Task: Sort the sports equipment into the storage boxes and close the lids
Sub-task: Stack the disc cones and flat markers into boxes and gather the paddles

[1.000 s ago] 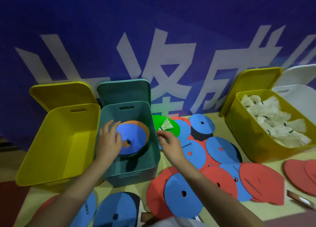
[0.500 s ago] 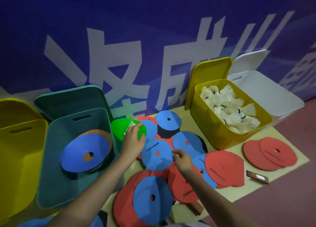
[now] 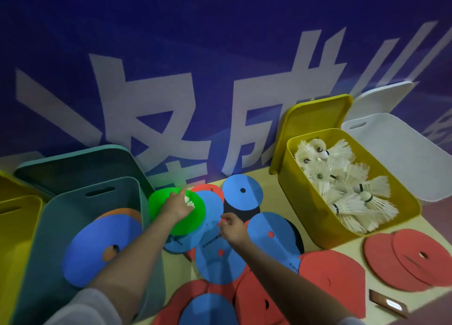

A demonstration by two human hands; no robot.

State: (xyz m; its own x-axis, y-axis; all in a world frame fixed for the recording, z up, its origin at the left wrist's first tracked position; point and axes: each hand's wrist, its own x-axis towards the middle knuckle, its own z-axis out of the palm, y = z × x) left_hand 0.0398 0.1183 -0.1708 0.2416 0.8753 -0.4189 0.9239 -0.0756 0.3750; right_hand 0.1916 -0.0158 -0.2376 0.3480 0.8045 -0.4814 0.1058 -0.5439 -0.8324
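— What takes up the most room?

— The tall teal plastic storage box [image 3: 73,226] at left, lid off, with a flat blue foam disc [image 3: 97,246] lying on an orange one inside. At right, the yellow plastic storage box [image 3: 310,217] is heaped with white feather shuttlecocks [image 3: 347,185] (its lid leans on the wall behind).

— And between the boxes?

— Overlapping blue and red foam discs [image 3: 220,263] on the pale tabletop [image 3: 278,197], plus a round green foam disc [image 3: 171,222] just beside the teal box.

— The hands?

— The left hand [image 3: 177,206] rests on the green disc, fingers curled round a single white shuttlecock [image 3: 189,202]. The right hand [image 3: 233,228] hangs over the blue discs, fingertips pinched together; whether they grip anything, I cannot tell.
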